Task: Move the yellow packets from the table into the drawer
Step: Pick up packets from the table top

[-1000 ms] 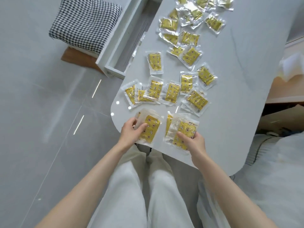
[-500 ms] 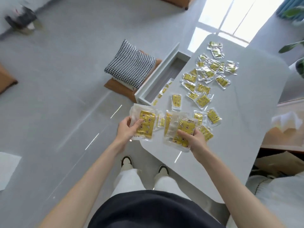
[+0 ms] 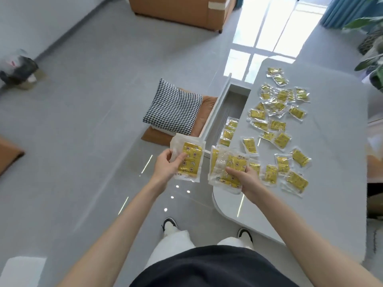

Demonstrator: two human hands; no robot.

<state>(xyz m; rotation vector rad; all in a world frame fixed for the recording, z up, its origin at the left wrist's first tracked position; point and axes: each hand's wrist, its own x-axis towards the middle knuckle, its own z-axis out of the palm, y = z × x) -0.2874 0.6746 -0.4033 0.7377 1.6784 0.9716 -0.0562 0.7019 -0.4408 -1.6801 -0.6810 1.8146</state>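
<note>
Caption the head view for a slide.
Both hands, left hand and right hand, hold yellow packets near the open drawer; more cover the table.

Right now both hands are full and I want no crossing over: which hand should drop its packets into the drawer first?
Left. The left hand holds its packets off the table, beside the open drawer; the right hand is over the table.

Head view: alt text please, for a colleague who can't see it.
Each hand, left and right, holds yellow packets near the white table corner. More packets lie scattered on the table, a few in the open drawer beside a checked cushion.
</note>
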